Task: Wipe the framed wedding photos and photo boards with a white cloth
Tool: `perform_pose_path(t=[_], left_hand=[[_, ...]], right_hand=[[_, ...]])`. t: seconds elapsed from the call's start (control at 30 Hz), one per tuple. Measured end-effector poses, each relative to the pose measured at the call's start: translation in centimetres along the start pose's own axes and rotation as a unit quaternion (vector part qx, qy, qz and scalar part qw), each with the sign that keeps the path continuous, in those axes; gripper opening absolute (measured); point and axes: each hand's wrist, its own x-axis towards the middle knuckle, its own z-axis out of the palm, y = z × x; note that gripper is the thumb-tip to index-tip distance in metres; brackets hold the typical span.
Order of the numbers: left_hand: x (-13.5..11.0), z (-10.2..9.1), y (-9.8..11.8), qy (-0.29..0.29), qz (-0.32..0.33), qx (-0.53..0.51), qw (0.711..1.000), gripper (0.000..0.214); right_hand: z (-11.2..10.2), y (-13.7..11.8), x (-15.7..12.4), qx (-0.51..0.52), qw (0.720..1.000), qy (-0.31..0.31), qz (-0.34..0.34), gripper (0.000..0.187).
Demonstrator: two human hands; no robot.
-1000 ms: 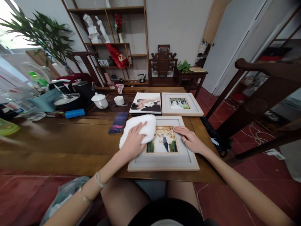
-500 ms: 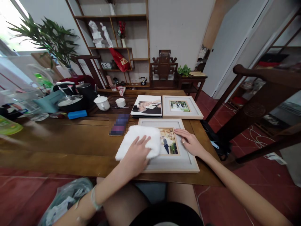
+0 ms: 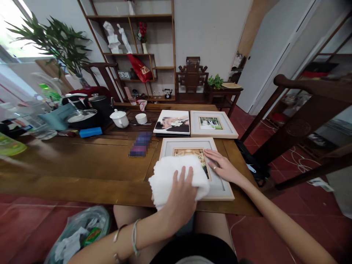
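Note:
A picture frame [image 3: 225, 190] with a pale wooden border and grey mount lies flat on the table near its front edge. My left hand [image 3: 183, 194] presses a folded, fluffy white cloth [image 3: 165, 176] onto the lower left and middle of the frame, fingers bent over it. The cloth hides much of the photo [image 3: 189, 150] in the centre. My right hand [image 3: 223, 168] rests flat on the frame's right side, fingers together and stretched out, tips at the photo's right edge. It holds nothing.
Behind lie a photo album [image 3: 172, 123] and a second picture frame [image 3: 232, 132]. Left of them stand a white lidded cup [image 3: 120, 119], a small white bowl [image 3: 141, 118] and a blue block [image 3: 90, 132]. A lined bin [image 3: 101, 216] sits below; a wooden chair [image 3: 299, 121] is at right.
My left hand has moved the white cloth right and toward me, over the photo's lower part. My right hand stays in place on the frame.

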Motion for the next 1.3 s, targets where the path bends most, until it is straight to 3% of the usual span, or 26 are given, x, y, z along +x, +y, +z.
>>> perform_pose_path(t=[0.23, 0.5, 0.6, 0.77, 0.9, 1.1, 1.3], left_hand=[[1.1, -0.1, 0.4, 0.009, -0.019, 0.016, 1.000, 0.031], [5.8, -0.7, -0.8, 0.000, -0.024, 0.038, 0.999, 0.032], [5.2, -0.6, 1.4, 0.021, 0.029, 0.066, 0.997, 0.033], [2.3, 0.1, 7.0, 0.093, 0.128, 0.130, 0.979, 0.038], [1.5, 0.0, 9.1, 0.128, 0.113, 0.169, 0.971, 0.038], [1.8, -0.3, 7.1, 0.058, 0.095, 0.140, 0.984, 0.036], [4.4, -1.2, 0.7, -0.014, -0.053, 0.141, 0.988, 0.034]], right_hand=[[-0.1, 0.2, -0.8, -0.003, 1.000, -0.001, -0.013, 0.047], [0.1, 1.0, -0.6, 0.030, 0.999, 0.020, -0.028, 0.045], [0.1, 0.9, -0.4, 0.036, 0.999, 0.026, -0.016, 0.044], [0.1, 0.7, -0.3, 0.054, 0.998, 0.030, -0.004, 0.052], [0.1, 0.7, -0.3, 0.051, 0.998, 0.035, 0.003, 0.052], [0.0, 0.6, -0.5, 0.031, 0.999, 0.013, -0.007, 0.056], [-0.1, 0.6, -0.4, 0.028, 0.999, 0.008, -0.031, 0.057]])
